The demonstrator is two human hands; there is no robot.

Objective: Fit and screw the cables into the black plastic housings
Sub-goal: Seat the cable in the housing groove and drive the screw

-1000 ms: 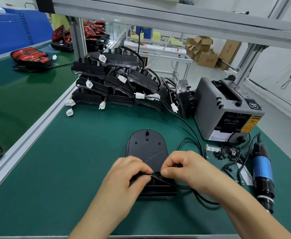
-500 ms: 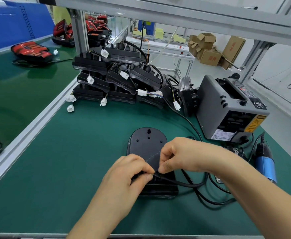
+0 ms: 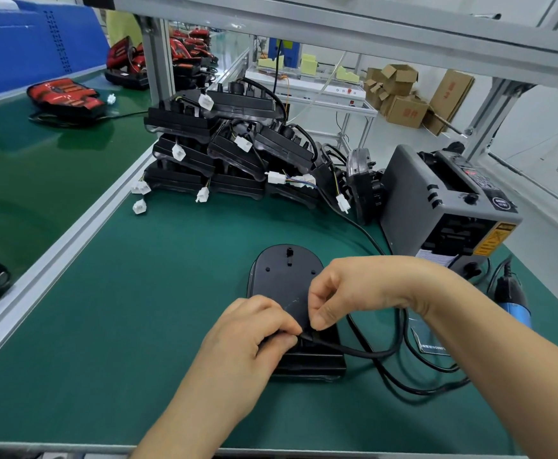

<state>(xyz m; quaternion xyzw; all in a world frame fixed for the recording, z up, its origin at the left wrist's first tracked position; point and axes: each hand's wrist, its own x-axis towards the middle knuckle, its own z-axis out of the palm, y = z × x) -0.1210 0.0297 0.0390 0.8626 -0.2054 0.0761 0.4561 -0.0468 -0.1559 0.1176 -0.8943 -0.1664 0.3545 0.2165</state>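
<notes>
Black plastic housing (image 3: 287, 279) is lying flat on the green bench mat (image 3: 138, 309), near the front edge, rounded end pointing away. Black cable (image 3: 360, 352) is entering it at the near end and looping off to the right in slack coils.

Cable is looking soft and springy, likely wanting to pop back out of its seat; best pinched right at the end by the entry, not along the loop. Housing is looking light, rigid and smooth, probably sliding on the mat unless pressed down.

Left hand (image 3: 254, 339) is curled over the housing's near end, thumb and forefinger pinching the cable end and bearing down. Right hand (image 3: 370, 289) is arching in from the right, wrist raised, fingertips pinched together just above the same spot; whether they are actually gripping the cable I cannot tell. Hands are almost touching.

Blue electric screwdriver (image 3: 516, 303) is lying untouched at the right, beside the grey tape dispenser (image 3: 436, 207). Stack of wired housings (image 3: 224, 150) is sitting behind.
</notes>
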